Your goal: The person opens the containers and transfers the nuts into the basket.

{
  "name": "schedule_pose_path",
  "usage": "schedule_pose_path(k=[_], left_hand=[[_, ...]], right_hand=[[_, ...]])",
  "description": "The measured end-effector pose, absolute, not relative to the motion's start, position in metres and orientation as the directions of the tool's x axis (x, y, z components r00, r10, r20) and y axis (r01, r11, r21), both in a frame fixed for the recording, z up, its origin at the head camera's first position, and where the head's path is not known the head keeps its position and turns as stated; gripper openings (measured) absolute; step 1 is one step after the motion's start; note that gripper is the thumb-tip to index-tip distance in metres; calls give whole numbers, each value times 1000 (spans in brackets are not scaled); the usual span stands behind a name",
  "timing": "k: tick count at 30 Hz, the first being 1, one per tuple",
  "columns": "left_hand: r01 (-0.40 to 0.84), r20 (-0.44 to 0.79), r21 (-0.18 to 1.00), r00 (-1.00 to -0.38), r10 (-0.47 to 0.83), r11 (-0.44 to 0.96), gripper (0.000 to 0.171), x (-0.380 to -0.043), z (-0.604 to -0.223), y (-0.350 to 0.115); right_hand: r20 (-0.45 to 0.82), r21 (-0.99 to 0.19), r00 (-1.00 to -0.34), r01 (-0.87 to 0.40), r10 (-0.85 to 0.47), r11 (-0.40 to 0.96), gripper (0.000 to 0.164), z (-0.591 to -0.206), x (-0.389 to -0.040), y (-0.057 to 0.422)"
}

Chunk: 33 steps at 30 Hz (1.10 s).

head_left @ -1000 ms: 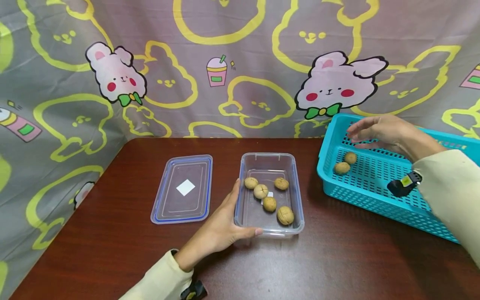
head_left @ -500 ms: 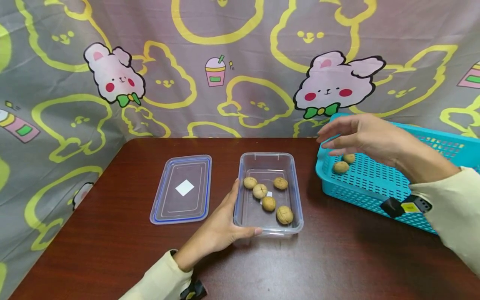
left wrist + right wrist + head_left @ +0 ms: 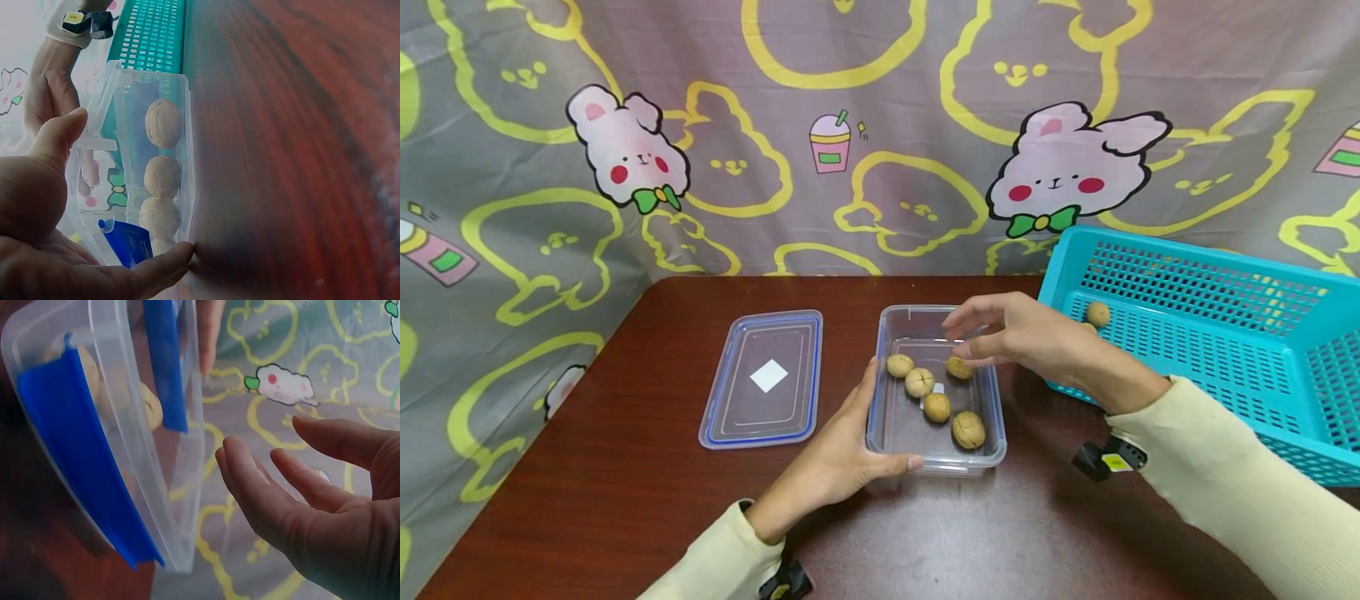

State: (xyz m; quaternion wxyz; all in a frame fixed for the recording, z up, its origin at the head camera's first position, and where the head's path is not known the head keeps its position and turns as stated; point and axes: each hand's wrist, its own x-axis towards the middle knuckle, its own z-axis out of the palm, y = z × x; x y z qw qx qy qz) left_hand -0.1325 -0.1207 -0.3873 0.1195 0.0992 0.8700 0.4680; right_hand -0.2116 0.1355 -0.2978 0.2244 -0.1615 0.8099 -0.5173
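Five walnuts (image 3: 968, 430) lay in clear plastic box (image 3: 958, 461), which sat on bench (image 3: 647, 467). Left hand (image 3: 838, 454) gripped box at near left corner, thumb at near edge, fingers along left wall. Right hand (image 3: 1037, 340) hung over box's far right edge, fingers loose, slightly bent, grasping nothing. Lid (image 3: 756, 421) with white square lay flat left of box, apart from it. Turquoise basket (image 3: 1232, 350) stood to right, two walnuts inside, one mostly hidden behind right hand.

The left hand (image 3: 844, 460) grips with thumb (image 3: 895, 464) and forefinger (image 3: 868, 383) spread apart, its other digits hard to make out. The right hand (image 3: 1037, 336) hangs relaxed, back upward, fingers (image 3: 262, 484) loosely bent.
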Motion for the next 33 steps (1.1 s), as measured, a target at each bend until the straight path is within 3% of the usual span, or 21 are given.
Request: schedule_pose_path(k=[17, 33], left_hand=[[58, -128, 829, -948, 290, 556, 133, -133, -387, -121], [61, -125, 827, -949, 289, 558, 132, -132, -387, -121]], right_hand=[[-272, -873, -828, -2, -490, 489, 41, -337, -221, 99], [-247, -904, -830, 12, -499, 427, 34, -356, -219, 84]])
